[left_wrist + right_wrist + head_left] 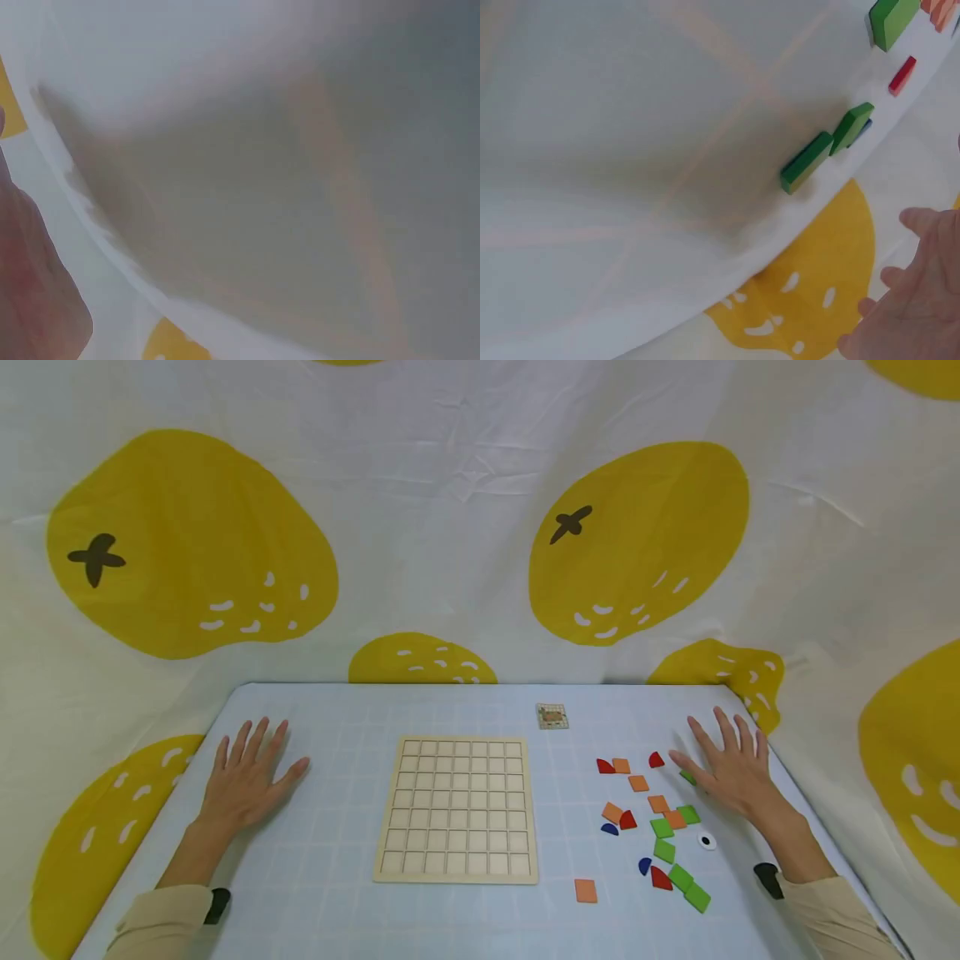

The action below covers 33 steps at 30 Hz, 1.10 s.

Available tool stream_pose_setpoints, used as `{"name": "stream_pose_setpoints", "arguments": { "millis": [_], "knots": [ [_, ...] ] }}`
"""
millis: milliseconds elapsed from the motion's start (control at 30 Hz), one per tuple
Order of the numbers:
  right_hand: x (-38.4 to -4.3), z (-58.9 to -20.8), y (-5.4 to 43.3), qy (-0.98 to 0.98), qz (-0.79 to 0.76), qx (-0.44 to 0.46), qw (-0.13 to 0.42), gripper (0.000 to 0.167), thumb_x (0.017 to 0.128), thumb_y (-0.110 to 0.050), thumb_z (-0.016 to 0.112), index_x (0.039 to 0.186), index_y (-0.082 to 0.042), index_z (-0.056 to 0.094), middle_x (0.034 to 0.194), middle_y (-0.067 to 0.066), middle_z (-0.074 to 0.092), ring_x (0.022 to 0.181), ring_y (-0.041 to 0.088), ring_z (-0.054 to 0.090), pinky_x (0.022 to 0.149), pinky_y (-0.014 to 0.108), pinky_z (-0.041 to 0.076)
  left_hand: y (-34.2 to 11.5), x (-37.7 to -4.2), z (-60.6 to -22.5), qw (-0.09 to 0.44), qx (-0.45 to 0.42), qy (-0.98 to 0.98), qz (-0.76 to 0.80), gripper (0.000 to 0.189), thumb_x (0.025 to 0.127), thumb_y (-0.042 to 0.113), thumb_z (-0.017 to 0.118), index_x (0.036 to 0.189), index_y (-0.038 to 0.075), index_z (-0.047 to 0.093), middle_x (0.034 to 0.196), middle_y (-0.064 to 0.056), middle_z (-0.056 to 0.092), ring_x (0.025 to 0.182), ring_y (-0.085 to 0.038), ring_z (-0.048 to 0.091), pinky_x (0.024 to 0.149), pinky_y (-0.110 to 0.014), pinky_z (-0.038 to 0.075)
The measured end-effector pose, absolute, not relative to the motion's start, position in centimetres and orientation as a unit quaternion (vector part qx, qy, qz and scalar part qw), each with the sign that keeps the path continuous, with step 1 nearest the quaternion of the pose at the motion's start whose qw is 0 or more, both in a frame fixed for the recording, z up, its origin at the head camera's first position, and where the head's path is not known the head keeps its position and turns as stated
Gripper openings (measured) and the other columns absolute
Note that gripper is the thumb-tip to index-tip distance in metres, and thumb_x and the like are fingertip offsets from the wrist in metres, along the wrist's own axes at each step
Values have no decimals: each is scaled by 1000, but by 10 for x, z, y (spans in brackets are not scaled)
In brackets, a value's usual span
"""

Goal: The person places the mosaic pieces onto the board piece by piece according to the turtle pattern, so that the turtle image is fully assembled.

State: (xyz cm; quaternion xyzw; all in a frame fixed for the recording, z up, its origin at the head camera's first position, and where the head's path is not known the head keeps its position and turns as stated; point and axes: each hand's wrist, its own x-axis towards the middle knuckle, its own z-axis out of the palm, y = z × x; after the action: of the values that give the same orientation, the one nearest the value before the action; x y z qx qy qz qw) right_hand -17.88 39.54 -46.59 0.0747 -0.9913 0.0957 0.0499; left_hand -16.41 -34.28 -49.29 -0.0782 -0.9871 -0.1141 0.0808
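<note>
My left hand is spread flat over the left side of the table, its fingers straight and holding nothing. On the right side, my right hand is spread the same way, its thumb near a partly covered green piece. A wooden grid board with square cells lies between the hands. Left of the right hand are scattered orange squares, green tiles, red quarter-circle pieces, blue half-round pieces and a white oval with a black dot.
A small patterned card lies near the table's back edge, right of the board. Behind the pale table hangs a white cloth printed with large yellow fruit shapes.
</note>
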Motion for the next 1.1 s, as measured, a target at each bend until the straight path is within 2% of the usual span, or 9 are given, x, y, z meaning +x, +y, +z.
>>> {"name": "stream_pose_setpoints", "arguments": {
  "millis": [133,233,400,567,633,733,933,1100],
  "knots": [
    [-178,-465,397,-990,97,86,59,83,100,-51,57,162,-6,24,163,33,4,147,58,0,114,73,-13,-342,-165,-493,88,-80,-986,-114,82,104,58,45,163,6,21,164,-31,20,152,-50,8,121,-62,-10],
    [-177,-464,398,-987,100,98,77,73,102,-42,58,158,-4,31,160,34,12,145,57,7,117,72,-7,-338,-167,-492,105,-83,-984,-116,78,104,54,47,160,3,29,160,-33,27,148,-52,17,120,-67,1],
    [-174,-461,397,-978,120,113,126,53,98,-19,67,143,2,49,149,33,33,136,54,25,115,74,14,-325,-166,-486,142,-79,-977,-135,62,105,39,54,145,-8,47,143,-38,44,132,-56,38,110,-70,27],
    [-165,-456,393,-968,141,126,166,38,92,-5,73,127,3,61,133,30,51,123,50,43,99,73,39,-308,-164,-483,157,-70,-971,-164,49,104,28,59,135,-10,56,129,-38,54,116,-57,51,100,-70,40],
    [-161,-454,392,-964,143,135,177,37,90,-2,75,124,3,63,128,28,55,118,48,47,92,70,44,-303,-164,-483,153,-66,-970,-180,47,104,26,60,134,-10,56,127,-37,55,115,-56,52,98,-70,42],
    [-156,-452,391,-962,151,140,178,36,88,1,77,121,3,64,124,27,56,114,46,50,89,68,47,-295,-163,-484,149,-68,-966,-200,46,105,25,60,135,-9,56,127,-36,56,116,-54,53,98,-69,43],
    [-145,-451,392,-965,160,133,158,34,88,1,76,120,4,64,121,27,58,111,46,52,87,69,48,-278,-161,-482,156,-77,-956,-235,43,105,21,60,135,-8,58,129,-34,57,119,-52,53,99,-67,43],
    [-135,-451,395,-965,165,138,147,36,88,0,76,122,3,65,119,26,60,110,46,54,87,69,49,-264,-162,-481,124,-61,-955,-260,44,105,20,60,140,-6,55,136,-31,54,127,-49,49,105,-65,41]
  ]
}}
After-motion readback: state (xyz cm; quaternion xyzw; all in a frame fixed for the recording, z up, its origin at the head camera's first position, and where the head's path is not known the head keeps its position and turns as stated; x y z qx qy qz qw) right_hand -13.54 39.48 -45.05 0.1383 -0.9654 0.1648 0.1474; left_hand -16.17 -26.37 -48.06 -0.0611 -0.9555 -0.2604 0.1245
